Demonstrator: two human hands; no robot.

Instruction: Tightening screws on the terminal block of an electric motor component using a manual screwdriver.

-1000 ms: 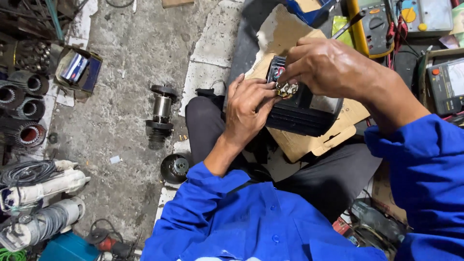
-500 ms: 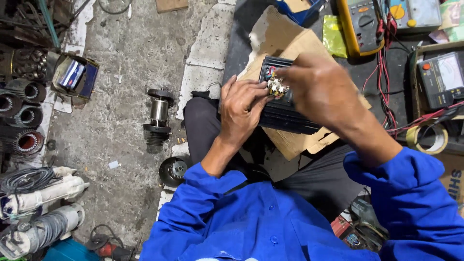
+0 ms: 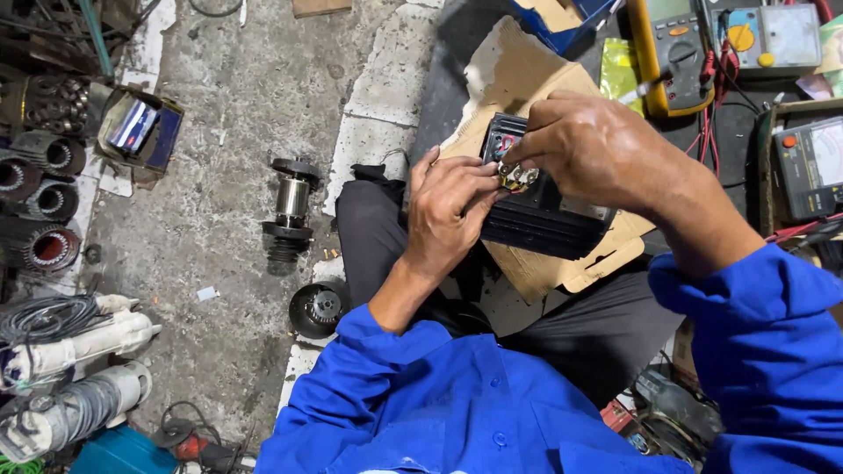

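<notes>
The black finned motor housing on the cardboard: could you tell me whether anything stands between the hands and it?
Nothing visible does. The left hand and right hand both already touch the small metal part atop the black finned motor housing, which lies on cardboard.

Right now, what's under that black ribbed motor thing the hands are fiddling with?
The black ribbed motor body rests on a torn sheet of brown cardboard. The left hand and right hand cover its top end, so most of the small metal fitting there is hidden.
</notes>
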